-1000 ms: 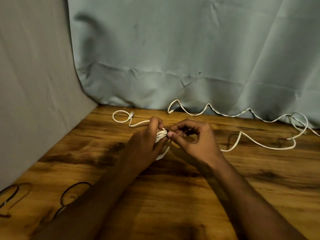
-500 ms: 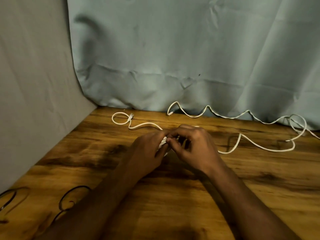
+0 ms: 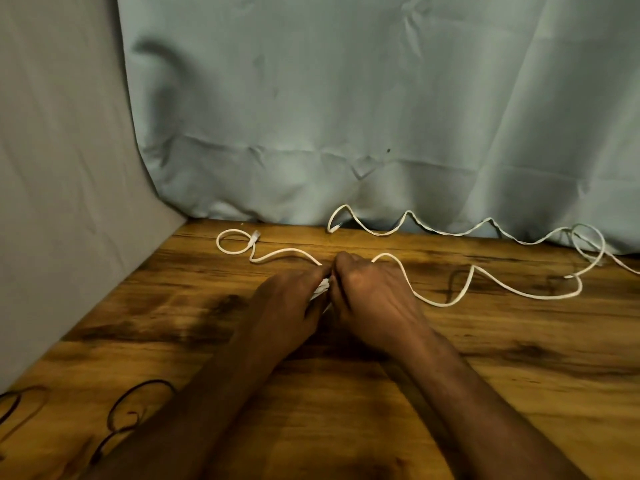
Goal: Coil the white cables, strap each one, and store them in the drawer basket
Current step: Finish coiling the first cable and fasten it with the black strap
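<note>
**Coiled cable being held between both hands**

While both hands are being kept together at mid-table, a white cable bundle [image 3: 320, 289] is being gripped by the left hand [image 3: 287, 303] and, apparently, the right hand [image 3: 370, 299]. Loose white cable [image 3: 485, 275] is being trailed across the wooden table [image 3: 519, 358] toward the curtain [image 3: 346, 116].

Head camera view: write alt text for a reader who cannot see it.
Two hands, left hand and right hand, meet over a small white cable bundle on a wooden table. Loose white cable trails to both sides, and another white cable lies along the grey-green backdrop cloth.
</note>
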Tool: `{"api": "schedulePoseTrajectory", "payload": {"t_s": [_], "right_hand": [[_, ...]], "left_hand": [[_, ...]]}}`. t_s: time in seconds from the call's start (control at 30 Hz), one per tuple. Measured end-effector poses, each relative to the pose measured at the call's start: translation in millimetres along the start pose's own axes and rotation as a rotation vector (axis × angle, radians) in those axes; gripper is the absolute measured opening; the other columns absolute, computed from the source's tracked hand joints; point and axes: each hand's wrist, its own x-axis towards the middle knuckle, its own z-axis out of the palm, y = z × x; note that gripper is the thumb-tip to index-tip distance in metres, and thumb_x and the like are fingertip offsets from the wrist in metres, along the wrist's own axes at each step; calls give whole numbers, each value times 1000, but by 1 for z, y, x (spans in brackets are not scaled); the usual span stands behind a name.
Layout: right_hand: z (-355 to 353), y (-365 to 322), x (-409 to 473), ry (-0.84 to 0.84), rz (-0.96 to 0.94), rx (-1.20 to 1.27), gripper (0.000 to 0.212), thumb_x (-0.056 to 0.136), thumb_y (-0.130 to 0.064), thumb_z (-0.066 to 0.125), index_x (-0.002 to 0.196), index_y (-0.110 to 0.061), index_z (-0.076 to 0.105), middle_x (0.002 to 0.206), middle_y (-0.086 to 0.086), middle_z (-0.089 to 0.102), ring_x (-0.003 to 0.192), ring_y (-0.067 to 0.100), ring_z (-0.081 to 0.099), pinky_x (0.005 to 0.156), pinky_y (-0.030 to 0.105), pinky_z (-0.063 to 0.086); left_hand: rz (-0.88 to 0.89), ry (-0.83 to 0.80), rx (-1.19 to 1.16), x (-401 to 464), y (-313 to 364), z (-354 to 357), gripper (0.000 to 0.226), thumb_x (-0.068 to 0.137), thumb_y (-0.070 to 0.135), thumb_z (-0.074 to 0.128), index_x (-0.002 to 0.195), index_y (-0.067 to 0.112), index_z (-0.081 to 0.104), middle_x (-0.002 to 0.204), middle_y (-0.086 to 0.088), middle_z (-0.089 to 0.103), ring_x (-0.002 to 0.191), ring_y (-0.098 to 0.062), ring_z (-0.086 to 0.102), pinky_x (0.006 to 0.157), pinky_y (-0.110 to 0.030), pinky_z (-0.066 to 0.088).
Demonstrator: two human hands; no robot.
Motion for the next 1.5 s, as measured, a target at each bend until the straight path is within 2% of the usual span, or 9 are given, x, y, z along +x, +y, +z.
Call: {"api": "schedulePoseTrajectory", "payload": {"t_s": [0.27,0.6,0.77,0.93,1.07,1.13,1.23,1.33,1.5], "right_hand": [[7,-11,0,12,109,119,16,106,-31,43,94,-24,36,98,4,65,84,30,62,68,34,27],[10,-17,0,57,97,188,21,107,-35,38,105,-19,50,93,-1,62,77,21,56,66,36,37],[5,-13,-4,62,106,228,14,105,-39,48,105,-25,51,91,-9,58,77,15,52,66,34,32],[7,-6,-3,147,50,167,12,103,-39,54,105,-28,56,99,-9,65,84,20,64,68,39,49],[7,-2,-3,204,115,194,19,97,-45,65,110,-33,59,96,-13,66,79,11,61,66,31,43],[10,3,-2,241,180,364,22,92,-49,69,108,-34,63,94,-15,66,80,6,62,68,31,50],[17,8,2,223,376,838,27,95,-53,65,115,-36,69,111,-12,71,100,7,69,90,42,59],[17,10,5,25,486,1268,26,106,-31,55,121,-19,74,116,4,78,111,22,73,104,50,54],[12,11,-2,-219,442,1537,34,104,-20,57,130,-1,67,123,23,73,119,39,69,104,53,54]], "left_hand": [[14,56,-30,2,0,-5,45,83,23,60,128,23,62,113,-2,72,102,-23,67,83,-38,53],[4,74,-66,4,-9,-2,40,83,13,70,122,20,64,105,0,73,96,-19,67,76,-28,48],[-33,79,-92,1,-15,1,35,88,20,68,122,24,64,107,2,72,97,-16,67,80,-38,53],[-2,115,-82,1,-12,-1,23,93,33,58,113,23,65,96,2,71,85,-12,64,69,-24,43],[5,94,-80,2,-11,0,19,93,30,62,112,24,63,94,3,70,84,-12,64,69,-28,47],[-14,120,-172,3,-10,0,14,94,26,63,108,22,65,92,4,70,83,-11,65,69,-31,50],[-244,127,-649,7,-8,-1,11,97,22,63,107,22,68,97,2,74,90,-11,70,78,-34,58],[-440,137,-1066,10,-9,1,15,96,28,62,110,28,66,105,-9,74,90,-26,68,82,-44,56],[-611,198,-1118,11,-15,1,18,98,24,61,113,16,55,97,-7,74,82,-20,70,66,-38,58]]}}
